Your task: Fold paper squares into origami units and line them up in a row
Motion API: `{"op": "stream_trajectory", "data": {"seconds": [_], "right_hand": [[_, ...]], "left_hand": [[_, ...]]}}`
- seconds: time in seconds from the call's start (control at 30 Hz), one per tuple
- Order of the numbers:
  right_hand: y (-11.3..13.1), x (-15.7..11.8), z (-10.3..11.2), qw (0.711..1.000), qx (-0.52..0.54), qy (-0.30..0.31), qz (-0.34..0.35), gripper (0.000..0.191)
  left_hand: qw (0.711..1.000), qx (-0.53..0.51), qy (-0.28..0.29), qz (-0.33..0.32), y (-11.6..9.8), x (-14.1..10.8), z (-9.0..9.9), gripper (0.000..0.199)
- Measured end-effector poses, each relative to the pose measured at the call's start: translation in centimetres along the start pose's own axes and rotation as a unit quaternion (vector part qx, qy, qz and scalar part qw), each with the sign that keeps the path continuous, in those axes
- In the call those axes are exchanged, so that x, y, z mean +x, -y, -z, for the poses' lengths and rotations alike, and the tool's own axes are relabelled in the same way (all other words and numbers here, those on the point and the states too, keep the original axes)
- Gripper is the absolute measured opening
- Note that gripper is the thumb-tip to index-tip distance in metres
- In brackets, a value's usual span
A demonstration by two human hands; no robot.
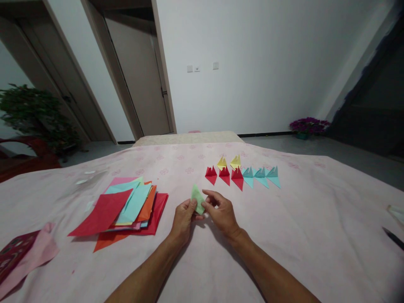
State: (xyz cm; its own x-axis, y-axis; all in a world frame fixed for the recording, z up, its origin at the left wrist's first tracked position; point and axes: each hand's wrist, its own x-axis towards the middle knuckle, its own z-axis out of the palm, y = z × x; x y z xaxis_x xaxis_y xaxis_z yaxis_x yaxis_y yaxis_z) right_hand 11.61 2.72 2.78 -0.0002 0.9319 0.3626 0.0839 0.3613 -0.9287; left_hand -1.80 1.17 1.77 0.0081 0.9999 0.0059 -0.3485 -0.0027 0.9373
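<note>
Green paper [197, 198], seemingly folded, hands [183, 215] at edges

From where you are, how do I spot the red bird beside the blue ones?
On the pink cloth, past the right hand, is a row of paper birds. Find three blue birds; just left sits the red bird, its tip reaching nearer me than the other red birds'.

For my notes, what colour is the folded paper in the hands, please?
The folded paper is light green; head view.
</note>
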Motion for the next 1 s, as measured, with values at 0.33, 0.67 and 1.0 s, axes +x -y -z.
{"op": "stream_trajectory", "data": {"seconds": [0.33,0.67,1.0], "right_hand": [[0.1,1.2,0.9,0.987,0.085,0.063,-0.124,0.026],[-0.5,1.0,0.7,0.987,0.103,0.018,-0.124,0.023],[-0.5,1.1,1.0,0.991,0.083,0.046,-0.092,0.019]], "left_hand": [[0.987,0.152,0.056,-0.007,-0.2,0.1,0.3,0.054],[0.978,0.193,-0.023,-0.072,0.0,-0.2,0.4,0.038],[0.986,0.145,-0.05,-0.058,-0.4,0.0,0.4,0.032]]}}
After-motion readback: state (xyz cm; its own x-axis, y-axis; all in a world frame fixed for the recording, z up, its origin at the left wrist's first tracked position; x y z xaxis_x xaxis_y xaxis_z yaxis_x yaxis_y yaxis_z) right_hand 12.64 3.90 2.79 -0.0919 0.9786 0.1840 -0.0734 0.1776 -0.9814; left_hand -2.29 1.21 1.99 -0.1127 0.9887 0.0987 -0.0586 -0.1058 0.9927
